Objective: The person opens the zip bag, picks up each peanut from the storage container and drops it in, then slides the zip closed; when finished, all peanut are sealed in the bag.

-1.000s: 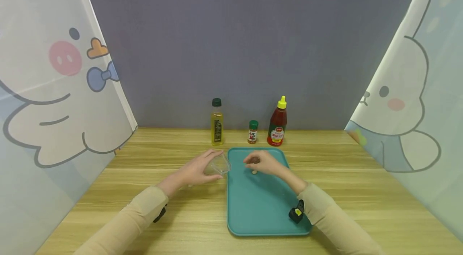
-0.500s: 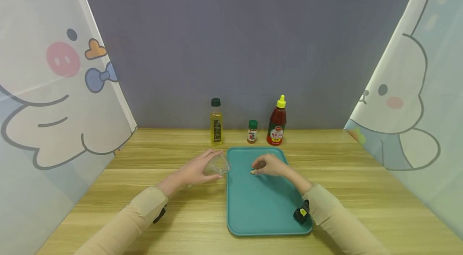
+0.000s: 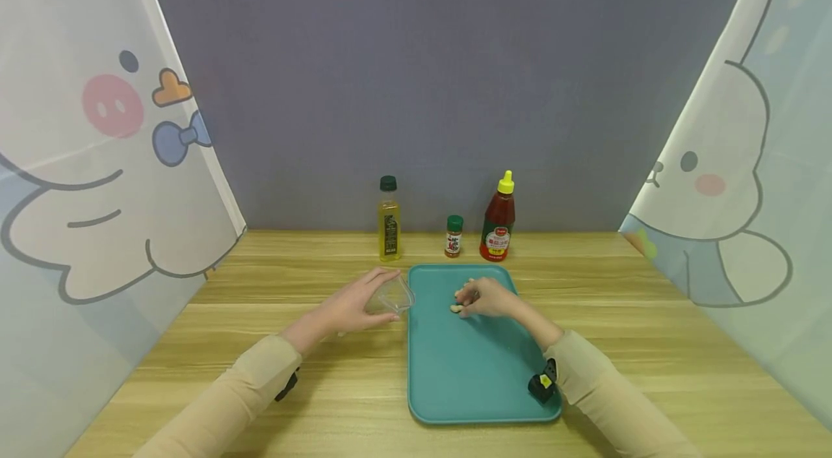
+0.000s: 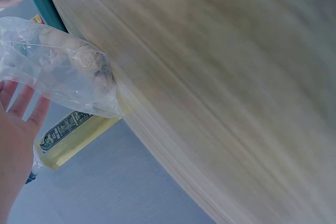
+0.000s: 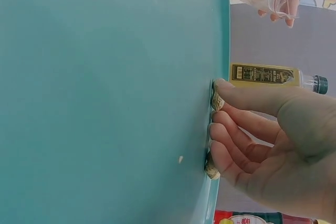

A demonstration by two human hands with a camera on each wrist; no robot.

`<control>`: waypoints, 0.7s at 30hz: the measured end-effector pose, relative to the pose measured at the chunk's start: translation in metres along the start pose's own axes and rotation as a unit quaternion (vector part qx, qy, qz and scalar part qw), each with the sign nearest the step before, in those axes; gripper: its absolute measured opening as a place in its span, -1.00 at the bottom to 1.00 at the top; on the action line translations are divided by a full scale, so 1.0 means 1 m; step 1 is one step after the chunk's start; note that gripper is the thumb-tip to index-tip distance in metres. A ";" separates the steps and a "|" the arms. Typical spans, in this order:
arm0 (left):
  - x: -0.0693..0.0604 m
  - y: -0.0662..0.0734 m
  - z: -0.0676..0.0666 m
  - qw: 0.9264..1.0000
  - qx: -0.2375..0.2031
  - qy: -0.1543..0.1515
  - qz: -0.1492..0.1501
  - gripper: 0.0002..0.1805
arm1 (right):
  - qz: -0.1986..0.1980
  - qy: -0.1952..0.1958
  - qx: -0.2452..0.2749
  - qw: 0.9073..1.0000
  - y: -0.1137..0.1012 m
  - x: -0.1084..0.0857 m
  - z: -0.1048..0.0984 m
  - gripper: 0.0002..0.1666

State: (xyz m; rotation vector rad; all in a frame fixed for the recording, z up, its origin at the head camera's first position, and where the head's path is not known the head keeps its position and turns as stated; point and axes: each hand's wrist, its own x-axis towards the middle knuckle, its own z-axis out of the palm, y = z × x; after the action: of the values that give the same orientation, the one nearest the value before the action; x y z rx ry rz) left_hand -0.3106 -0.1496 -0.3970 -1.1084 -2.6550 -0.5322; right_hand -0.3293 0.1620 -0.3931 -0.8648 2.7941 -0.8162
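Observation:
My left hand [image 3: 364, 305] holds a clear zip bag [image 3: 395, 295] at the left edge of the teal tray [image 3: 448, 378], its mouth facing the tray. In the left wrist view, pale tan lumps, apparently peanuts [image 4: 86, 59], show inside the bag [image 4: 42, 61]. Over the tray's far half, my right hand [image 3: 490, 299] is low, fingers spread and loosely bent. Its thumb touches an unshelled peanut [image 5: 217, 100], which lies on the tray. Another peanut [image 5: 212, 169] lies by the other fingertips. Part of the space under the hand is hidden.
Behind the tray stand an oil bottle [image 3: 389, 227], a small green-capped spice jar [image 3: 453, 238] and a ketchup bottle [image 3: 498, 223]. A grey panel [image 3: 429, 82] rises at the wooden table's [image 3: 325, 400] back edge. A small pale fragment [image 5: 180, 159] lies on the tray.
My right hand has moved slightly right and down to the tray, and its fingers have spread. More peanuts now show beside its fingertips. The left hand and bag stay in place.

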 end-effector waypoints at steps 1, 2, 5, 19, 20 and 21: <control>0.000 0.000 0.000 1.000 0.000 -0.001 0.000 -0.11 | 0.003 0.000 -0.002 1.000 0.000 0.000 0.000 -0.73; 0.000 0.000 0.000 1.000 0.000 -0.001 -0.001 -0.11 | 0.005 -0.001 -0.004 1.000 -0.001 0.000 0.000 -0.74; 0.000 0.000 0.000 1.000 0.000 -0.002 -0.001 -0.11 | 0.013 -0.006 -0.007 1.000 -0.001 0.001 0.001 -0.79; 0.000 0.001 -0.002 1.000 -0.001 -0.008 -0.007 -0.10 | 0.016 -0.014 -0.006 1.000 -0.004 0.001 -0.001 -0.86; 0.000 0.001 -0.001 1.000 -0.001 -0.008 -0.007 -0.10 | 0.016 -0.013 -0.005 1.000 -0.005 0.001 -0.001 -0.86; 0.000 0.001 -0.001 1.000 -0.001 -0.008 -0.005 -0.10 | 0.016 -0.012 -0.006 1.000 -0.005 0.001 -0.002 -0.87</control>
State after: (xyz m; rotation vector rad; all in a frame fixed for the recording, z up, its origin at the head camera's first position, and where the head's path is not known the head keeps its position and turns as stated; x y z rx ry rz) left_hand -0.3094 -0.1494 -0.3955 -1.1043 -2.6751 -0.5298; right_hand -0.3280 0.1591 -0.3888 -0.8230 2.7879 -0.7804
